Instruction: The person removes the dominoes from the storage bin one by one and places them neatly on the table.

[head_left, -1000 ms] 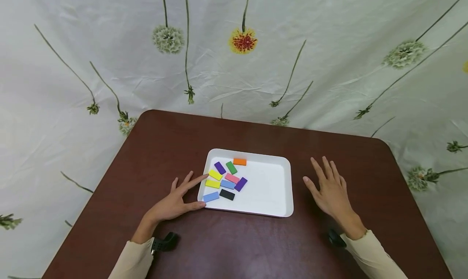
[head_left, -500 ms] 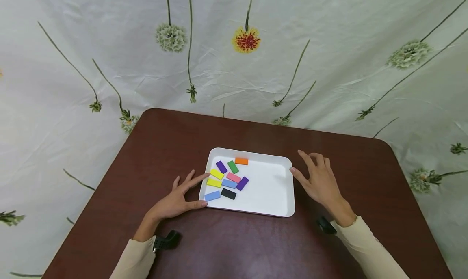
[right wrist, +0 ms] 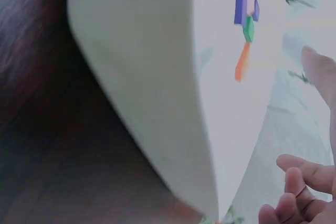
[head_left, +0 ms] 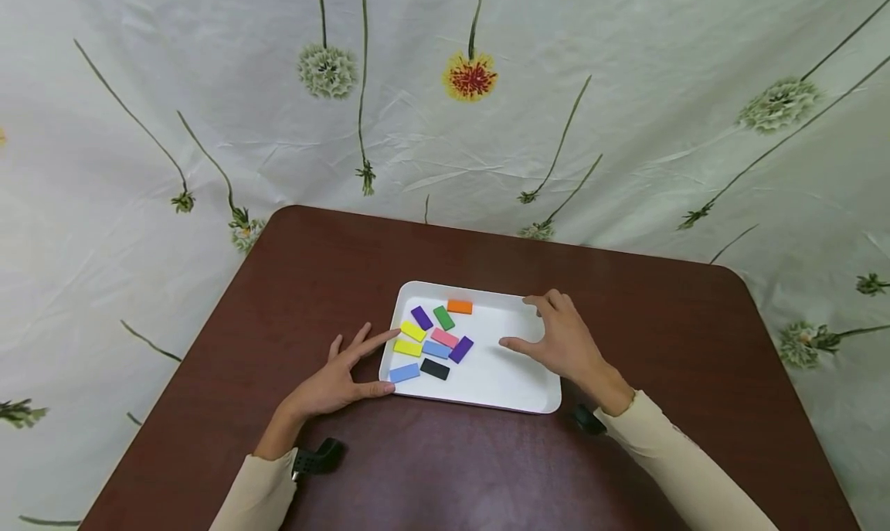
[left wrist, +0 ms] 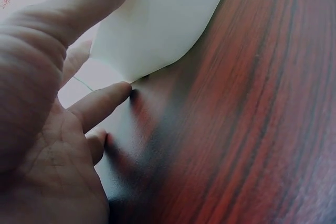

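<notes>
A shallow white tray (head_left: 487, 392) lies on the table, with several small coloured blocks spread over its left half. My left hand (head_left: 330, 384) rests at the tray's left side, index fingertip on the rim near a yellow block (head_left: 412, 331) and thumb at the front left corner. In the left wrist view, its fingers (left wrist: 107, 100) touch the tray wall (left wrist: 157, 24). Over the tray's right part hovers my right hand (head_left: 563, 338), thumb and fingers spread apart with nothing between them. A purple block (head_left: 461, 350) is nearest its thumb. An orange block (head_left: 460, 306) sits by the back wall.
Also in the tray are a green block (head_left: 443, 318), a pink block (head_left: 445, 338), a black block (head_left: 435, 369) and a blue block (head_left: 404, 372). The dark brown table (head_left: 334, 260) ends at a flower-printed cloth (head_left: 417, 129) behind.
My right hand has moved left from beside the tray to above its right part, its fingers bending somewhat. The left hand stays at the tray's left side, and the blocks keep their places.
</notes>
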`<state>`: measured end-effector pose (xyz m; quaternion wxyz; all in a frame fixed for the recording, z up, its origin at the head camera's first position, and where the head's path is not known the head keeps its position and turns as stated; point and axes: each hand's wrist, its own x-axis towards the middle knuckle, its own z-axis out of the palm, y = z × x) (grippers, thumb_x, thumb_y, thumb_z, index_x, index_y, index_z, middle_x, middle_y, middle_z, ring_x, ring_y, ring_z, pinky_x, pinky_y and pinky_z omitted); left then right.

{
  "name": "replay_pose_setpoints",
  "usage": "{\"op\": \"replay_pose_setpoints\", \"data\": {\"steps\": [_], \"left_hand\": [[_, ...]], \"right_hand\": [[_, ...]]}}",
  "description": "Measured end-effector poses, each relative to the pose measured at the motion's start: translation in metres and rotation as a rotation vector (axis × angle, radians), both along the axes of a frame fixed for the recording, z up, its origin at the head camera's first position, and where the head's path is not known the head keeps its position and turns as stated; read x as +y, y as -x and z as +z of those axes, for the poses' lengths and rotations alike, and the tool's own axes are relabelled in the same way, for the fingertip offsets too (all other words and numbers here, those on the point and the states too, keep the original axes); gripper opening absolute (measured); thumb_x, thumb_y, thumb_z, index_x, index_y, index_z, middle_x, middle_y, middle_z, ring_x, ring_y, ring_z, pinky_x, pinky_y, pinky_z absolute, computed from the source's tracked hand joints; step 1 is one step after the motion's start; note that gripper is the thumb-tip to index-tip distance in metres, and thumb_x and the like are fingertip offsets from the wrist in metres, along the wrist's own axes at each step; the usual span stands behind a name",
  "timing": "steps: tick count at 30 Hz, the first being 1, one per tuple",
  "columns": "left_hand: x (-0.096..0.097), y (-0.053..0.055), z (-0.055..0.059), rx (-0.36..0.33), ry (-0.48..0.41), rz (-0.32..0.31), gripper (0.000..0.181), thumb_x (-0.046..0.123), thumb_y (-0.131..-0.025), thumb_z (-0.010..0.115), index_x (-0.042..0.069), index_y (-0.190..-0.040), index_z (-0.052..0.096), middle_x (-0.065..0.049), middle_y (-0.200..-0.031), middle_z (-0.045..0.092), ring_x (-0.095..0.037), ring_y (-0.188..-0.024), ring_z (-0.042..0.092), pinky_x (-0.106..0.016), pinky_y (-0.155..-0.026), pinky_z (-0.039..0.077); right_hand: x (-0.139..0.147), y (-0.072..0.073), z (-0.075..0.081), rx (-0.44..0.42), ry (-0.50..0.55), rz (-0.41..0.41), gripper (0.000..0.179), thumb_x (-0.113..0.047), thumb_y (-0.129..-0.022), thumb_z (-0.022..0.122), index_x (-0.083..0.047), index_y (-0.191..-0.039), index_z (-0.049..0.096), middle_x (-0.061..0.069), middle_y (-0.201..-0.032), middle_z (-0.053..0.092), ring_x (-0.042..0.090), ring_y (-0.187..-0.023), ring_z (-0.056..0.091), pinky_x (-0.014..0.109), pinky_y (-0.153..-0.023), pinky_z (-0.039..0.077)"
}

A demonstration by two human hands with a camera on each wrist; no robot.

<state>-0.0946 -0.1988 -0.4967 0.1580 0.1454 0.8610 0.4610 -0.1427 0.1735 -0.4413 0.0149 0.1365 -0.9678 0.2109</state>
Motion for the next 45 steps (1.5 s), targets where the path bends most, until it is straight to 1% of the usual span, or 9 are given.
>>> {"op": "replay_pose_setpoints", "data": {"steps": [3,7,10,13,17,23,30,36,45], "left_hand": [[0.000,0.000,-0.001,0.002,-0.005,0.000,0.082,0.038,-0.082,0.082,0.031,-0.153,0.041,-0.016,-0.163,0.030,-0.043,-0.154,0.000,-0.069,-0.114,-0.016],[-0.001,0.000,-0.002,0.007,-0.013,0.002,0.082,0.037,-0.082,0.082,0.031,-0.153,0.041,-0.016,-0.163,0.030,-0.044,-0.154,0.000,-0.069,-0.114,-0.016],[-0.001,0.000,-0.002,0.005,-0.024,0.006,0.083,0.037,-0.081,0.083,0.031,-0.153,0.042,-0.016,-0.162,0.031,-0.044,-0.154,0.000,-0.069,-0.114,-0.016],[-0.001,0.000,-0.002,-0.001,-0.031,0.007,0.083,0.038,-0.080,0.083,0.033,-0.152,0.042,-0.016,-0.163,0.031,-0.043,-0.154,0.001,-0.069,-0.114,-0.016],[-0.001,0.000,-0.001,-0.007,-0.032,0.009,0.083,0.038,-0.080,0.083,0.033,-0.152,0.043,-0.015,-0.163,0.030,-0.042,-0.155,0.000,-0.068,-0.114,-0.016],[-0.003,0.000,-0.001,0.009,-0.038,-0.002,0.081,0.035,-0.082,0.083,0.030,-0.152,0.043,-0.017,-0.162,0.030,-0.045,-0.154,0.000,-0.069,-0.113,-0.016],[-0.001,0.000,-0.003,0.040,-0.030,-0.017,0.083,0.037,-0.081,0.083,0.032,-0.153,0.042,-0.013,-0.161,0.034,-0.043,-0.154,0.002,-0.069,-0.114,-0.015],[0.000,0.000,-0.005,0.050,-0.033,-0.010,0.081,0.036,-0.081,0.084,0.031,-0.152,0.044,-0.013,-0.160,0.037,-0.044,-0.154,0.004,-0.069,-0.114,-0.014],[-0.001,-0.001,-0.003,0.044,-0.038,-0.005,0.080,0.035,-0.081,0.084,0.030,-0.151,0.045,-0.013,-0.159,0.038,-0.044,-0.154,0.004,-0.069,-0.114,-0.015]], "right_hand": [[-0.013,0.002,-0.002,-0.024,-0.011,0.053,0.079,-0.054,-0.069,0.088,-0.005,-0.127,0.065,0.010,-0.101,0.056,0.019,-0.094,0.049,0.031,-0.071,0.049],[-0.029,0.005,-0.004,-0.074,-0.014,0.170,0.073,-0.049,-0.068,0.091,-0.007,-0.123,0.068,0.007,-0.097,0.057,0.018,-0.092,0.048,0.030,-0.073,0.046],[-0.040,0.008,-0.006,-0.104,-0.014,0.260,0.065,-0.044,-0.069,0.092,-0.007,-0.118,0.070,0.004,-0.092,0.057,0.016,-0.089,0.047,0.030,-0.075,0.044],[-0.048,0.009,-0.009,-0.125,-0.014,0.299,0.056,-0.040,-0.072,0.090,-0.006,-0.112,0.072,0.003,-0.087,0.056,0.015,-0.085,0.046,0.029,-0.075,0.042],[-0.059,0.010,-0.013,-0.148,-0.027,0.291,0.052,-0.040,-0.074,0.088,-0.004,-0.108,0.072,0.003,-0.085,0.057,0.013,-0.080,0.047,0.028,-0.074,0.043],[-0.069,0.009,-0.013,-0.158,-0.084,0.275,0.053,-0.041,-0.073,0.088,-0.004,-0.107,0.072,0.004,-0.090,0.061,0.015,-0.085,0.052,0.031,-0.079,0.049],[-0.077,0.012,-0.009,-0.167,-0.207,0.282,0.054,-0.047,-0.074,0.086,-0.004,-0.104,0.074,0.005,-0.093,0.064,0.016,-0.086,0.052,0.032,-0.080,0.049],[-0.083,0.015,-0.007,-0.161,-0.278,0.303,0.052,-0.051,-0.074,0.085,-0.006,-0.098,0.073,0.002,-0.087,0.062,0.015,-0.081,0.051,0.028,-0.073,0.047],[-0.085,0.017,-0.007,-0.191,-0.296,0.309,0.047,-0.042,-0.076,0.085,-0.006,-0.104,0.074,0.003,-0.094,0.066,0.015,-0.084,0.053,0.029,-0.078,0.050]]}}
